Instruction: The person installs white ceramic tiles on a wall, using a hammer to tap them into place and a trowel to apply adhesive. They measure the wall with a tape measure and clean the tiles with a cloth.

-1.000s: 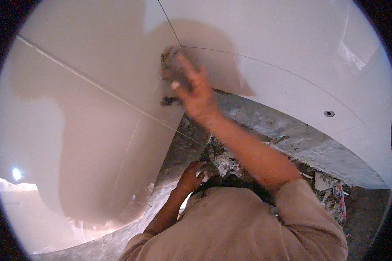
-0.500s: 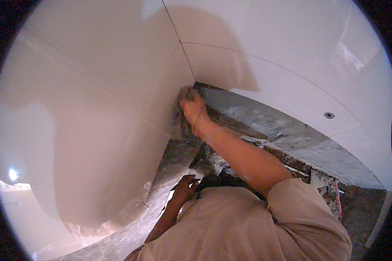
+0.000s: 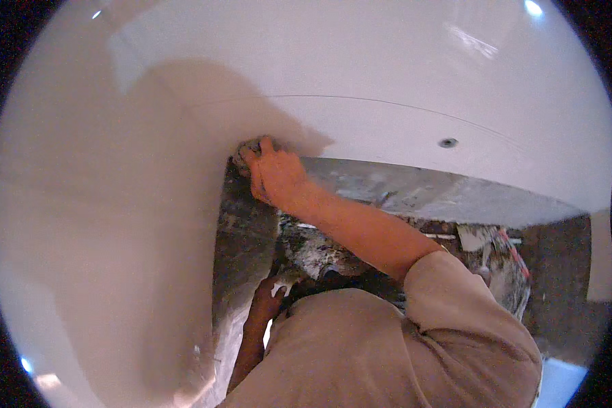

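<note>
Right hand (image 3: 277, 175) clutching one grey sponge (image 3: 247, 151)

1. Glossy white tiled walls (image 3: 401, 75) meet at a corner, thin joint lines running across them.
2. A small round fitting (image 3: 447, 143) sits in the right wall.
3. Below, a bare grey cement band (image 3: 415, 194) and rubble-strewn floor (image 3: 496, 251).
4. Lamp glare spots the tiles.
</note>
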Tool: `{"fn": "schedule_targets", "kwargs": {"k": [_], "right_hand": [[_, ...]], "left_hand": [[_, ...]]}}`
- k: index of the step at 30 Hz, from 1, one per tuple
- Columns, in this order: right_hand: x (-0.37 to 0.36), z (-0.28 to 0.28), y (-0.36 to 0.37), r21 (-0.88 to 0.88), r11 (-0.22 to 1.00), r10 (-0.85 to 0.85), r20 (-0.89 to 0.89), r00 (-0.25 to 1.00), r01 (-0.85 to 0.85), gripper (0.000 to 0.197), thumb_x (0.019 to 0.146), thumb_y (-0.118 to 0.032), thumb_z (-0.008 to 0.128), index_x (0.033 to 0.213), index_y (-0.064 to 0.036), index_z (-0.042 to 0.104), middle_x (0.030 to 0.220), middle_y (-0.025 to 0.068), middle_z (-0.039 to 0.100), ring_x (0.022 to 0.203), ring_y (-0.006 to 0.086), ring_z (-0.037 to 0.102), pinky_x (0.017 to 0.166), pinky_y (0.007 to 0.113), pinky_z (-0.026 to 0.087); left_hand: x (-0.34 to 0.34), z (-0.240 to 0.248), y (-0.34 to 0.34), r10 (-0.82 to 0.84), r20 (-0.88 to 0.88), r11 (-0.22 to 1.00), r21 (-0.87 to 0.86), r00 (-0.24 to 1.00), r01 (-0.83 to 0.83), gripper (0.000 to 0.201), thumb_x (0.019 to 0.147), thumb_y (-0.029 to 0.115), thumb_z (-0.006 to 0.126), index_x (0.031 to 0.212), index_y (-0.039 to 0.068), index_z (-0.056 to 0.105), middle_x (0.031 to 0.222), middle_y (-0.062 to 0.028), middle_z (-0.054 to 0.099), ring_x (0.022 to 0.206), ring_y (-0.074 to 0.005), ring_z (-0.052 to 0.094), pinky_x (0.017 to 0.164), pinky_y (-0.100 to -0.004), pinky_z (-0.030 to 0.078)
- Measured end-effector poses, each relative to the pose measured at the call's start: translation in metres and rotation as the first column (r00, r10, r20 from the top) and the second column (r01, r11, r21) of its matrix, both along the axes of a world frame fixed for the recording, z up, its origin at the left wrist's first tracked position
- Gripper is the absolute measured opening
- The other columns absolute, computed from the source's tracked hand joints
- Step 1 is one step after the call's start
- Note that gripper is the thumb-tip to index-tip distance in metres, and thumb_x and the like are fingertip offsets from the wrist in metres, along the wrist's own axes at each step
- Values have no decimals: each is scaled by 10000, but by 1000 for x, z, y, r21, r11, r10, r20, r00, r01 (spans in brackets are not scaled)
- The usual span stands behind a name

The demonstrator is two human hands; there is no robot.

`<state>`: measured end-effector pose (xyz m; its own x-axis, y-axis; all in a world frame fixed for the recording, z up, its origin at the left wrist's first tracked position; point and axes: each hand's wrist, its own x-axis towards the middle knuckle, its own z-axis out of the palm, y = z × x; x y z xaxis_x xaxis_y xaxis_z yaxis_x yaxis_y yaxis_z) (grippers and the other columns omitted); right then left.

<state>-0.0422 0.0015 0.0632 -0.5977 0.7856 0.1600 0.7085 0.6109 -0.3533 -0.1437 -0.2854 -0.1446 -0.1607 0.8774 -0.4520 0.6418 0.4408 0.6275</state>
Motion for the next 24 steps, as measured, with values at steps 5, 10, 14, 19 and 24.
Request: {"fn": "schedule_targets", "kwargs": {"k": [5,10,14,19,24], "right_hand": [[141,-32,-11,151,967,-189,-120,975,206,677,777,-135,700,1405,-330,538,1315,225,532,914,423,694,732,515,602],[291,-73,-27,46,740,-630,-303,715,671,625,789,-47,671,1364,-278,586,1288,205,561,1042,422,658,841,473,581],[342,-91,-8,-126,602,-557,-774,301,788,471,850,-80,650,1316,-129,603,1307,193,565,972,367,677,883,455,549],[288,-83,19,-410,587,-300,-911,-282,699,535,929,-68,614,1427,12,433,1378,211,541,1263,325,523,1098,446,401],[346,28,36,172,181,-307,-926,221,968,546,915,17,595,1442,-71,486,1367,202,490,1258,324,492,1108,436,407]], "left_hand": [[10,2,7,-78,35,997,1,996,78,482,958,275,662,1387,72,575,1344,-223,587,1224,-362,599,1026,-449,491],[-1,-7,33,-278,-60,958,52,959,282,467,956,311,660,1361,84,608,1357,-225,601,1206,-388,615,1019,-468,493],[12,21,65,-252,-25,964,-94,967,248,472,946,315,673,1346,71,617,1326,-226,625,1205,-400,616,1030,-475,483],[23,3,109,-410,2,911,39,912,410,471,921,300,709,1321,64,634,1305,-241,631,1206,-413,610,1034,-473,478],[18,6,117,-396,-44,918,-57,917,393,524,889,327,745,1339,83,635,1379,-243,591,1260,-444,569,1068,-499,451]]}}
